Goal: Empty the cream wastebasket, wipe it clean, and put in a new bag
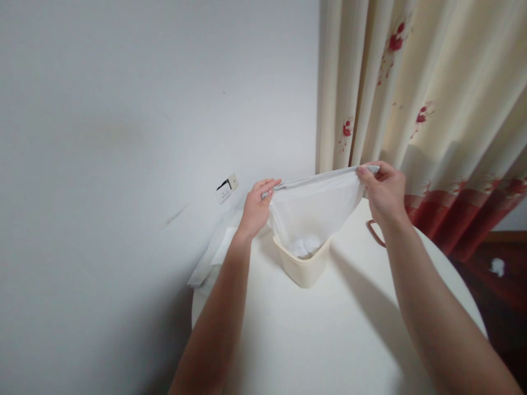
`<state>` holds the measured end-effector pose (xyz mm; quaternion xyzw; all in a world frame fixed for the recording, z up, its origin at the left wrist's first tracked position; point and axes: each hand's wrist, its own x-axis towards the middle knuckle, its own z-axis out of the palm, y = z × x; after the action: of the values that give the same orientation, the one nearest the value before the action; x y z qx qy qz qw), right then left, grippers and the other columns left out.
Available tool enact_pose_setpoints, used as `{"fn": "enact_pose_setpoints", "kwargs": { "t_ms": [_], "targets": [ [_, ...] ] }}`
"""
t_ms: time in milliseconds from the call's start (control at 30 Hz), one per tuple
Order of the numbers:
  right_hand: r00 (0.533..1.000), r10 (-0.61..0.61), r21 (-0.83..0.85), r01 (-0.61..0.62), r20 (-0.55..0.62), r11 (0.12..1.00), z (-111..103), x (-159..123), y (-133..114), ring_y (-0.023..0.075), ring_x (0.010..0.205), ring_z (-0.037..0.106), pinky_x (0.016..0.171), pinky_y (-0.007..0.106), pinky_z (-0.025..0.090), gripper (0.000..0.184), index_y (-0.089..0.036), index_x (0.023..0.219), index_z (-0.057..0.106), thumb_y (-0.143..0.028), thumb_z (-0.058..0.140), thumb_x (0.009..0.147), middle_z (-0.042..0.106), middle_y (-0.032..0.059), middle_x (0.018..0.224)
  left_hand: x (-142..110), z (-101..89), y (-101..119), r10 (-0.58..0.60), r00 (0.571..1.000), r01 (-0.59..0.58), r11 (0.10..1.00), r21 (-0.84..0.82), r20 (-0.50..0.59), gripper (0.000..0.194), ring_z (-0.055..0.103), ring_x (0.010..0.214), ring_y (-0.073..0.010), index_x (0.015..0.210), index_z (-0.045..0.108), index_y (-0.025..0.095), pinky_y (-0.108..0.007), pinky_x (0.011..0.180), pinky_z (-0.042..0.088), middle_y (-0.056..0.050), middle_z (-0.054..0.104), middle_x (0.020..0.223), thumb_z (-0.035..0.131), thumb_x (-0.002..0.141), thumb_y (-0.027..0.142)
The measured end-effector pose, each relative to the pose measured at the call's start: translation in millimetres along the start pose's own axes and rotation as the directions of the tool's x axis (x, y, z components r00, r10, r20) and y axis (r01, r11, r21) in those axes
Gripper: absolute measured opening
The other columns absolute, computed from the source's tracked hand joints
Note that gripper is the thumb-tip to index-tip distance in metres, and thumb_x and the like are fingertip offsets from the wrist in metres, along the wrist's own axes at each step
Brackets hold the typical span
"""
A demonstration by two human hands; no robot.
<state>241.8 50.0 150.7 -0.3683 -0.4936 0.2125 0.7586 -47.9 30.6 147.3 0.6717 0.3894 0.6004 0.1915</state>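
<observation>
A thin white plastic bag [317,206] is stretched by its top edge between my two hands, above a cream-coloured bin [304,272] on the table. My left hand [258,206] pinches the bag's left corner. At the right corner, my right hand [385,189] grips the bag between thumb and fingers, a little higher than the left. The bag's lower part hangs down into the bin, where something white and crumpled [307,245] shows. How far the bag reaches inside is hidden by the bin's front wall.
The round white table [329,340] stands against the wall. White paper or plastic sheets [222,249] lie at its left edge. A reddish-brown loop [375,233] is near my right forearm. A wall socket [233,181] holds a white adapter [223,193]. Floral curtains [432,66] hang behind.
</observation>
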Motion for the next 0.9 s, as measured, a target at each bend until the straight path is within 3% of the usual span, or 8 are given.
{"fn": "enact_pose_setpoints", "kwargs": {
  "t_ms": [267, 467, 533, 633, 767, 900],
  "targets": [
    [1.000, 0.022, -0.024, -0.022, -0.001, 0.999, 1, 0, 5, 0.0167, 0.066, 0.062, 0.057, 0.028, 0.052, 0.021, -0.024, 0.078, 0.067, -0.042, 0.078, 0.076, 0.065, 0.0001, 0.072, -3, 16.8, -4, -0.172, 0.979, 0.149, 0.970, -0.193, -0.109, 0.024, 0.065, 0.121, -0.0240, 0.110, 0.078, 0.021, -0.039, 0.111, 0.044, -0.007, 0.076, 0.118, 0.061, 0.094, 0.027],
    [0.996, 0.064, -0.022, -0.062, 0.062, 0.998, 6, -3, 9, 0.0163, 0.065, 0.061, 0.055, 0.027, 0.050, 0.023, -0.024, 0.078, 0.069, -0.043, 0.079, 0.073, 0.066, 0.0000, 0.072, -3, 26.2, 5, -0.294, 0.955, 0.273, 0.843, -0.464, 0.028, 0.028, 0.068, 0.094, -0.0189, 0.116, 0.073, 0.021, -0.032, 0.091, 0.051, -0.007, 0.074, 0.105, 0.064, 0.092, 0.033],
    [0.995, 0.064, -0.009, -0.063, 0.073, 0.998, 9, -5, 10, 0.0154, 0.064, 0.060, 0.056, 0.027, 0.049, 0.022, -0.023, 0.078, 0.070, -0.042, 0.080, 0.072, 0.066, -0.0005, 0.071, -4, 26.8, 10, -0.274, 0.959, 0.271, 0.811, -0.518, 0.073, 0.030, 0.066, 0.086, -0.0162, 0.116, 0.073, 0.019, -0.030, 0.085, 0.050, -0.006, 0.071, 0.096, 0.064, 0.092, 0.034],
    [0.994, 0.071, 0.041, -0.075, 0.082, 0.996, 13, -7, 11, 0.0137, 0.062, 0.058, 0.057, 0.026, 0.048, 0.020, -0.022, 0.077, 0.070, -0.038, 0.080, 0.071, 0.065, -0.0012, 0.069, -8, 23.8, 14, -0.203, 0.971, 0.237, 0.806, -0.542, 0.124, 0.042, 0.060, 0.079, -0.0145, 0.122, 0.072, 0.018, -0.028, 0.081, 0.048, -0.004, 0.064, 0.087, 0.065, 0.093, 0.047],
    [0.993, 0.085, 0.066, -0.090, 0.085, 0.994, 15, -8, 9, 0.0133, 0.061, 0.057, 0.056, 0.025, 0.047, 0.018, -0.021, 0.075, 0.070, -0.036, 0.081, 0.071, 0.065, -0.0009, 0.068, -12, 19.5, 14, -0.132, 0.968, 0.219, 0.862, -0.457, 0.215, 0.071, 0.055, 0.077, -0.0129, 0.136, 0.066, 0.023, -0.027, 0.081, 0.046, 0.001, 0.058, 0.083, 0.088, 0.073, 0.049],
    [0.996, 0.070, 0.057, -0.074, 0.053, 0.996, 14, -8, 7, 0.0135, 0.062, 0.058, 0.056, 0.025, 0.047, 0.016, -0.021, 0.075, 0.070, -0.033, 0.080, 0.072, 0.066, -0.0006, 0.069, -12, 21.8, 13, -0.124, 0.977, 0.187, 0.895, -0.406, 0.175, 0.059, 0.057, 0.080, -0.0138, 0.129, 0.072, 0.023, -0.027, 0.084, 0.045, 0.000, 0.063, 0.085, 0.087, 0.076, 0.045]
  ]
}}
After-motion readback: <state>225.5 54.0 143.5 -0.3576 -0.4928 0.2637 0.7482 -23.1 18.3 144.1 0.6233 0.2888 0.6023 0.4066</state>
